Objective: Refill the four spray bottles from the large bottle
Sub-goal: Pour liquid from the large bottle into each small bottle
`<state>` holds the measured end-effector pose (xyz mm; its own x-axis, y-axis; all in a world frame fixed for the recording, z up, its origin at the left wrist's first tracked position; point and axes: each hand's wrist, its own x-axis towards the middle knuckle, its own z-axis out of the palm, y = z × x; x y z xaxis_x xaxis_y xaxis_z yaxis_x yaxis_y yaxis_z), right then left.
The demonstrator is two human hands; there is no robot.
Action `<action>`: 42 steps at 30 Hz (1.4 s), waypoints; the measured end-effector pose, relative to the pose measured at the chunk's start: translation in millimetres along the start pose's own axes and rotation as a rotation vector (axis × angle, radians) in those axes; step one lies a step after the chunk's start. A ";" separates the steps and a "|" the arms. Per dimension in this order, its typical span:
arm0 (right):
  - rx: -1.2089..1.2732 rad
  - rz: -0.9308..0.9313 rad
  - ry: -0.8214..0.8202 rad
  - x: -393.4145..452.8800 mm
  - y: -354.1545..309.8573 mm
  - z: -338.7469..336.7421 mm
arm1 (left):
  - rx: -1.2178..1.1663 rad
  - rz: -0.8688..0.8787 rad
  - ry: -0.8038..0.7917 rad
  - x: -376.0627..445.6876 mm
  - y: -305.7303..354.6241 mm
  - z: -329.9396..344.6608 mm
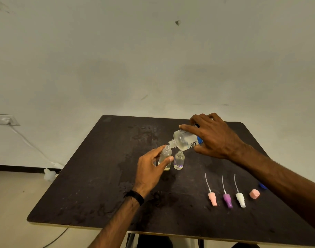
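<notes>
My right hand (213, 138) grips the large clear bottle (184, 141) with a blue label, tilted so its open neck points down to the left. Its mouth sits right at the mouth of a small clear spray bottle (165, 154), which my left hand (151, 170) holds upright on the table between thumb and fingers. A second small uncapped bottle (179, 160) with a purple print stands just to its right. Other small bottles may be hidden behind my left hand.
On the dark table (92, 185), at the right front, lie a pink spray head (212, 197), a purple spray head (227, 199) and a white spray head (240, 199) with dip tubes, a pink cap (254, 194) and a blue cap (262, 186). Wet patches mark the tabletop.
</notes>
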<state>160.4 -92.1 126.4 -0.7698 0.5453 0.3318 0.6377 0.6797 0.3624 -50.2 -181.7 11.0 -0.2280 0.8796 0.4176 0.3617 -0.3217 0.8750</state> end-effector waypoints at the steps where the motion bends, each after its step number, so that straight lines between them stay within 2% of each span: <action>1: -0.001 0.000 0.000 0.0 -0.1 -0.2 | 0.000 0.002 0.001 -0.1 -0.7 0.1; 34: 0.014 -0.012 0.014 -2.0 1.7 4.1 | -0.017 -0.012 -0.005 -1.1 -0.2 1.6; 42: 0.164 0.064 -0.002 -7.8 4.5 17.0 | -0.114 -0.053 0.002 0.0 3.7 1.8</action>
<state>168.8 -85.0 110.6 -0.7279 0.5909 0.3480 0.6724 0.7145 0.1934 -47.3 -182.2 13.8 -0.2457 0.8956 0.3707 0.2439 -0.3130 0.9179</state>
